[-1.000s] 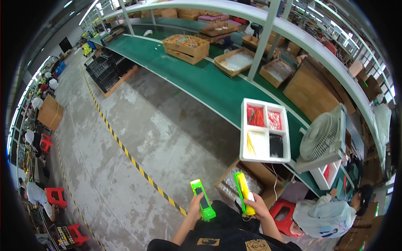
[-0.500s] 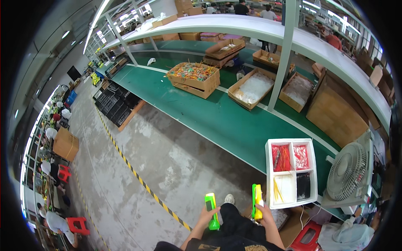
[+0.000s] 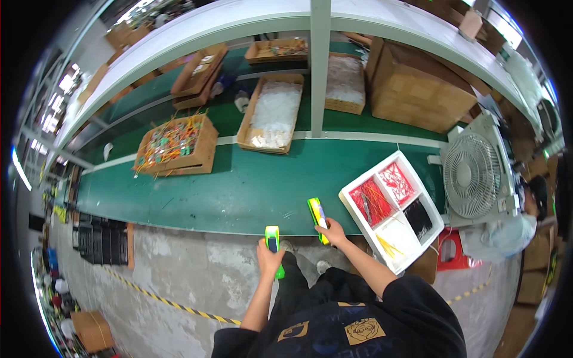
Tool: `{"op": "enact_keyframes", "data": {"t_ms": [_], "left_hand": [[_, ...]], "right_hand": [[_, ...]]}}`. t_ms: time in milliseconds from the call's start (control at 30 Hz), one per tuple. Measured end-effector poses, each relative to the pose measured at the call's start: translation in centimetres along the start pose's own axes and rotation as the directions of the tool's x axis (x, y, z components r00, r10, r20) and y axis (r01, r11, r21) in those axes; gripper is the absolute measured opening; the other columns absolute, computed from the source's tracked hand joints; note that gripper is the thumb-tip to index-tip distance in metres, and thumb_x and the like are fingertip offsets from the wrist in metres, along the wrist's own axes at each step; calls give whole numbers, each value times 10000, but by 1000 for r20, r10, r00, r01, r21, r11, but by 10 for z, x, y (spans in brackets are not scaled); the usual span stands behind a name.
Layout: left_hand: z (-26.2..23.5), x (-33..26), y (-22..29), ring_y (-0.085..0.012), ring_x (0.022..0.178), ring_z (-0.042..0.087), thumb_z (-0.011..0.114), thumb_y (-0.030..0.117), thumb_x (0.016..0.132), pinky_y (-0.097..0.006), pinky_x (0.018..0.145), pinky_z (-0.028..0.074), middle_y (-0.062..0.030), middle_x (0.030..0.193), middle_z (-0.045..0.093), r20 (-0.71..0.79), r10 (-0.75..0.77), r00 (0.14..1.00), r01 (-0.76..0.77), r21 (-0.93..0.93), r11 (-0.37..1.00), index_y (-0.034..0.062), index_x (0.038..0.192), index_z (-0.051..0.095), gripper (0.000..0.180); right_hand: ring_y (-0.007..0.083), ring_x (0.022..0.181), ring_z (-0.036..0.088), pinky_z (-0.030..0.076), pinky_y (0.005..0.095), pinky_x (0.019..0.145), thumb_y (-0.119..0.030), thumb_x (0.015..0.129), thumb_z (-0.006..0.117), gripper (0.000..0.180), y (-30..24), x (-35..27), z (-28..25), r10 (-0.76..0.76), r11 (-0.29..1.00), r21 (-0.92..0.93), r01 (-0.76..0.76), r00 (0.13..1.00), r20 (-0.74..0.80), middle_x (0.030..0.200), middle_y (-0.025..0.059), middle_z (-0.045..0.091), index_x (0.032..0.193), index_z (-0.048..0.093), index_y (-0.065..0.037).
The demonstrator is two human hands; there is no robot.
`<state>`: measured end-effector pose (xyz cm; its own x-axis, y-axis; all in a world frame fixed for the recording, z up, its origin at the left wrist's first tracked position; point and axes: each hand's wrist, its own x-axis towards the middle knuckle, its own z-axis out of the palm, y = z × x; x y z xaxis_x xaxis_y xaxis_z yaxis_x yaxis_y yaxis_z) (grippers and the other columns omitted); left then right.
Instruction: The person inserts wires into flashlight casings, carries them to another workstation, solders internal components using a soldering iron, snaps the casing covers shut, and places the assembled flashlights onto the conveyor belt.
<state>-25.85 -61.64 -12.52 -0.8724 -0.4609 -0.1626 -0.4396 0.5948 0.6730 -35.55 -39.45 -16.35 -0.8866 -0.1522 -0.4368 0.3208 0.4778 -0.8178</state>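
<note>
My left hand (image 3: 268, 258) is wrapped round a green and yellow handheld device (image 3: 273, 237) with a dark panel. It is in front of the green workbench's near edge. My right hand (image 3: 332, 231) grips a second handheld device (image 3: 315, 210), yellow with green edges, its upper end over the benchtop. Their exact kind cannot be made out. To the right of my right hand, a white foam tray (image 3: 365, 233) sits tilted at the bench edge. Its compartments hold red wires (image 3: 369, 204), small red-and-white pieces (image 3: 396, 182), black wires (image 3: 418, 218) and a few yellow wires (image 3: 387, 245).
The green workbench (image 3: 250, 188) runs across, with a shelf post (image 3: 319, 77) rising from it. Behind stand a carton of coloured wires (image 3: 174, 143), a box of clear plastic bags (image 3: 276, 108) and a large carton (image 3: 421, 83). A fan (image 3: 471, 173) is at right, above a red stool (image 3: 449, 247).
My view has swung right, toward the bench. Both hands, still gripping the devices, are now closer to it, and the right device has come over the benchtop.
</note>
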Motion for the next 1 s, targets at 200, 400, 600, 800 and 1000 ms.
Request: {"op": "enact_keyframes", "data": {"t_ms": [200, 400, 600, 800, 1000], "left_hand": [[12, 99, 37, -381, 882, 485, 674, 182, 588, -430, 754, 416, -203, 955, 460, 152, 91, 984, -102, 64, 993, -1, 1053, 409, 566], [25, 143, 39, -344, 945, 451, 659, 178, 621, -421, 771, 411, -173, 984, 455, 245, 87, 966, -142, 220, 965, 31, 1048, 435, 504], [16, 139, 38, -332, 953, 432, 675, 203, 623, -411, 751, 406, -165, 1044, 428, 172, 217, 961, -259, 282, 924, 45, 1079, 428, 542], [27, 115, 50, -250, 812, 513, 636, 180, 701, -346, 709, 429, -147, 922, 501, 263, 495, 828, -422, -289, 859, 26, 1050, 480, 413], [88, 92, 106, -290, 857, 537, 683, 319, 675, -379, 721, 442, -197, 978, 498, 444, 2, 896, 105, -216, 971, -5, 1081, 402, 591]], "right_hand": [[286, 855, 551, 427, 343, 761, -389, 642, 690, 589, -18, 25, 13, -38, 977, -214, -11, 974, -223, 924, 171, 565, 1047, 534, 9], [287, 909, 515, 423, 360, 790, -301, 630, 703, 606, -42, 27, 16, -60, 960, -276, -56, 917, -395, 953, 143, 526, 1115, 478, -15], [298, 892, 510, 424, 382, 758, -239, 650, 684, 500, -52, 9, 28, -148, 913, -395, -99, 823, -548, 932, 132, 524, 1065, 491, -38], [305, 848, 510, 418, 388, 732, -164, 644, 660, 412, -53, -14, 36, -236, 877, -467, -108, 751, -617, 918, 135, 516, 1012, 520, -40], [317, 870, 501, 411, 379, 768, -122, 649, 652, 329, -53, -25, 37, -207, 915, -401, -53, 790, -577, 919, 158, 514, 945, 557, -12]]}}
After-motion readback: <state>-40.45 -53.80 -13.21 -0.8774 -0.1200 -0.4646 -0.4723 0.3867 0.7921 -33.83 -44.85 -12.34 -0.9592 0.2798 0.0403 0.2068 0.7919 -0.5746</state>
